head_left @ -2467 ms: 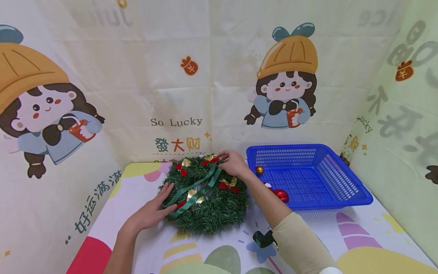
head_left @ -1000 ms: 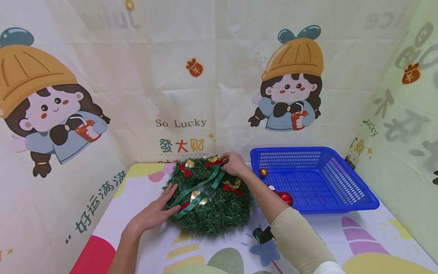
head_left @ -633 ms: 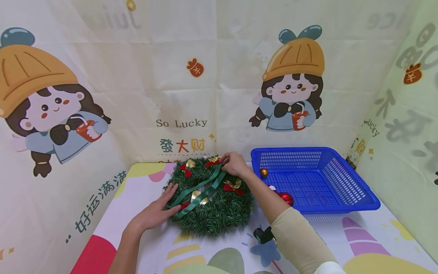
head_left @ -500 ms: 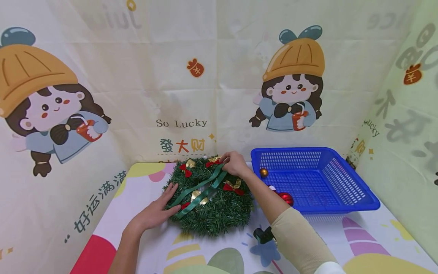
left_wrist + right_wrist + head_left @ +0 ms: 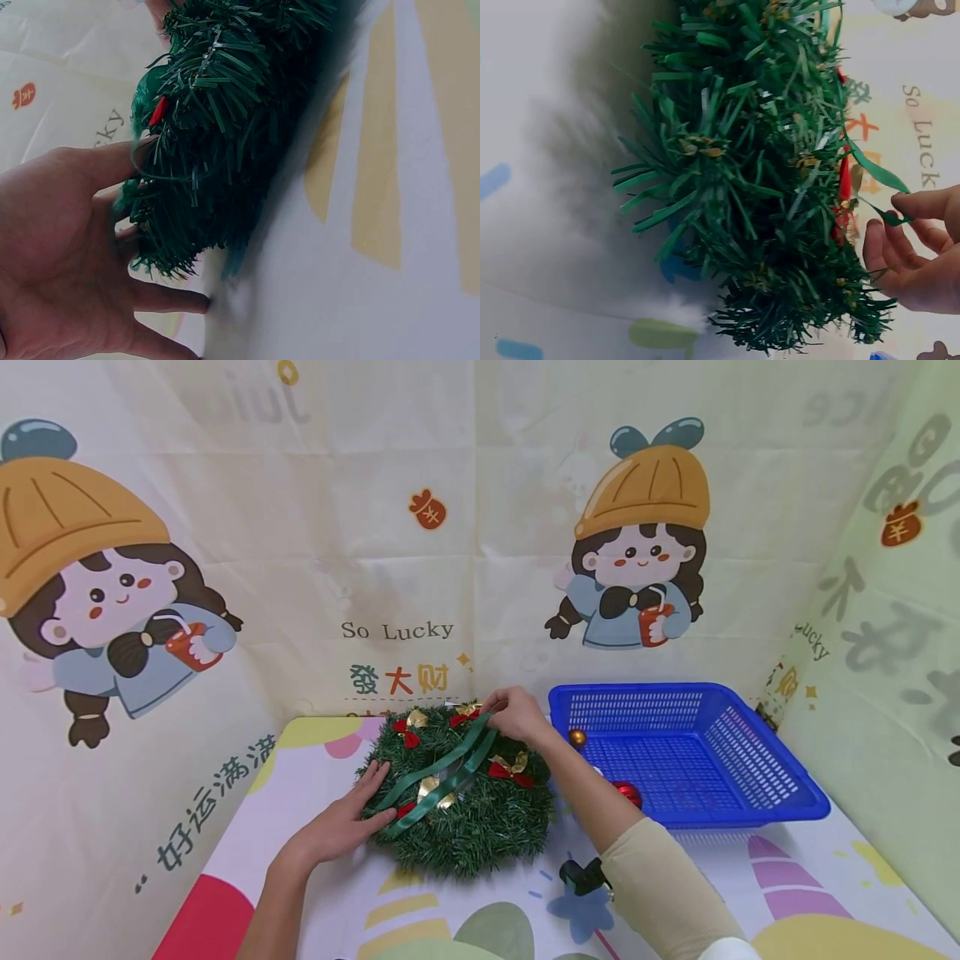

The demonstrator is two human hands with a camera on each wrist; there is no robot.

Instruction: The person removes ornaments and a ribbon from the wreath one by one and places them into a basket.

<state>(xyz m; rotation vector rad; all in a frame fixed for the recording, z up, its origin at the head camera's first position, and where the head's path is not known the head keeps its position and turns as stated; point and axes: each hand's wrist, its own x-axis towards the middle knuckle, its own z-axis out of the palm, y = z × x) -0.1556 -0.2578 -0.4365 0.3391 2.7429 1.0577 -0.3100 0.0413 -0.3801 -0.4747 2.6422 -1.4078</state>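
Observation:
A green wreath [image 5: 480, 839] with red and gold bows [image 5: 512, 771] lies flat on the table. Across it runs a green ribbon [image 5: 435, 789] in two strands. My left hand [image 5: 337, 827] rests on the wreath's left side, fingers spread, where the ribbon's left end lies. In the left wrist view that hand [image 5: 60, 247] has straight, parted fingers against the greenery. At the wreath's back right, my right hand [image 5: 516, 714] pinches the ribbon's other end. The right wrist view shows thumb and fingertip holding the ribbon [image 5: 881, 174] slightly above the wreath.
A blue plastic basket [image 5: 780, 814] stands at the right, with a small gold ball [image 5: 577, 738] and a red ornament [image 5: 627, 792] at its left side. A dark object [image 5: 583, 877] lies beside my right forearm. Patterned cloth walls [image 5: 510, 593] enclose the table.
My right hand has risen a little, lifting the ribbon's right end with it. My left hand and the wreath keep their places; the head view shifted slightly early on.

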